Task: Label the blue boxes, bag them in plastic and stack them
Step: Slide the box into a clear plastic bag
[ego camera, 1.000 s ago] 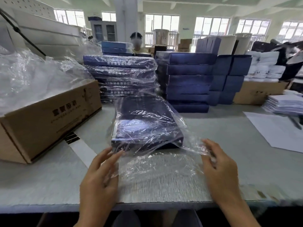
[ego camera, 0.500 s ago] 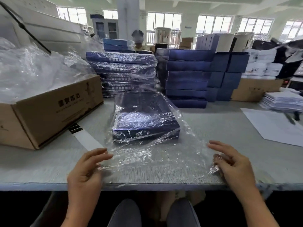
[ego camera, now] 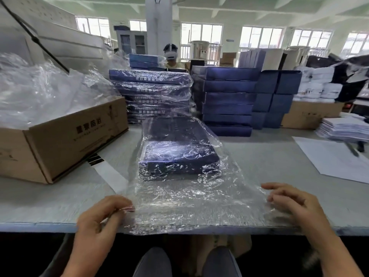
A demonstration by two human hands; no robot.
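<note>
A flat blue box [ego camera: 177,150] lies in the middle of the table inside a clear plastic bag [ego camera: 191,200], whose loose open end spreads toward me over the table's front edge. My left hand [ego camera: 101,216] pinches the bag's left corner with curled fingers. My right hand [ego camera: 293,202] holds the bag's right edge, fingers bent over the film. Behind the box stands a stack of bagged blue boxes [ego camera: 151,92], and to its right a stack of bare blue boxes [ego camera: 227,100].
A cardboard carton [ego camera: 60,136] full of clear bags stands at the left. White paper sheets [ego camera: 337,158] and a pile of booklets [ego camera: 343,128] lie at the right. Another carton [ego camera: 311,114] sits behind them. A person [ego camera: 170,56] sits across the table.
Both hands have drawn back toward the table's front edge and spread apart, pulling the bag's open end flat. The box now lies deeper inside the bag.
</note>
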